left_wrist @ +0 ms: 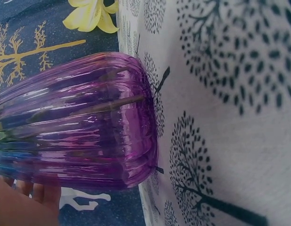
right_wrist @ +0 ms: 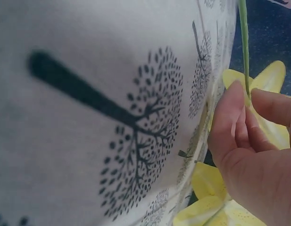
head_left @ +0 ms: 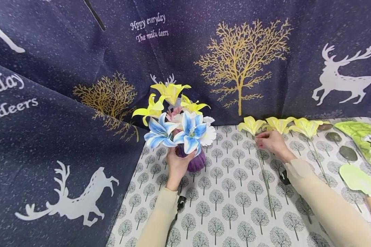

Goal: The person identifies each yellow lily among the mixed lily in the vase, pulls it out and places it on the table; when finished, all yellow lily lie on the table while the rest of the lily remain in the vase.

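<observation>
My left hand [head_left: 177,166] grips the neck of a purple ribbed vase [head_left: 197,162], which stands on the tablecloth. Stems show through the vase's clear wall [left_wrist: 88,127] in the left wrist view. Out of it rise blue-and-white lilies [head_left: 159,130], yellow lilies [head_left: 172,93] and a white flower [head_left: 209,134]. To the right, my right hand [head_left: 273,143] pinches the stem of a yellow lily [head_left: 251,125] just under its bloom. That green stem [right_wrist: 245,42] runs between thumb and fingertips in the right wrist view.
Two more yellow lilies [head_left: 278,124] lie to the right along the back edge. Farther right are dark stones [head_left: 347,153], a bright green package [head_left: 366,140] and a pale green shovel [head_left: 358,178] with a wooden handle. A dark blue printed cloth [head_left: 179,58] hangs behind.
</observation>
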`<state>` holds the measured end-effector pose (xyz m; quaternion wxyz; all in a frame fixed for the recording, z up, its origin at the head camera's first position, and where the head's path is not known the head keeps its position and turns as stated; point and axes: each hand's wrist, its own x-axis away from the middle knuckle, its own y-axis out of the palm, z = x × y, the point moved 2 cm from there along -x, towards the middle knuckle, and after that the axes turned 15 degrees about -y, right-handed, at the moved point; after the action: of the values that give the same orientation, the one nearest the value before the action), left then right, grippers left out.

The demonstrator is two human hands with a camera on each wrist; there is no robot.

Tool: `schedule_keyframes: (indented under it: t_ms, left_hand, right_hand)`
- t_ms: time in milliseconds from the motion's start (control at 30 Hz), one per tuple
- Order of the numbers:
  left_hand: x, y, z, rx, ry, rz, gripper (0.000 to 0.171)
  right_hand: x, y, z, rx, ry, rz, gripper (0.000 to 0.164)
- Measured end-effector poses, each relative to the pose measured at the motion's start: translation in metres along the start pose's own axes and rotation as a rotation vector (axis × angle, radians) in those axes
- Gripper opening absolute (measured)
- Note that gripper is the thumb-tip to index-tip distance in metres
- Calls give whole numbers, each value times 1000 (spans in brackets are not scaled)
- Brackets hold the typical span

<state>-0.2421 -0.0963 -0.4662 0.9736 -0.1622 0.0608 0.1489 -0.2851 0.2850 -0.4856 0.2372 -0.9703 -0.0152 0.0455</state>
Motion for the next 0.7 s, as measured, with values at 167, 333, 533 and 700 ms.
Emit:
schedule_keyframes:
  t_ms: [167,333,533,700]
  left_hand:
    - [0,0,1,2,6,4,84]
    - [-1,0,0,-12,17,10,83]
    - [-1,1,-3,-27,-4,16,84]
    - [-1,1,-3,-24,4,13,84]
  right_hand:
    - [10,-5,-8,50,-17,11,38]
    - [21,-13,-21,22,-47,69,37]
    - [36,-19,-56,-59,-157,153,40]
    - [46,-22,-97,-10,-278,213,34]
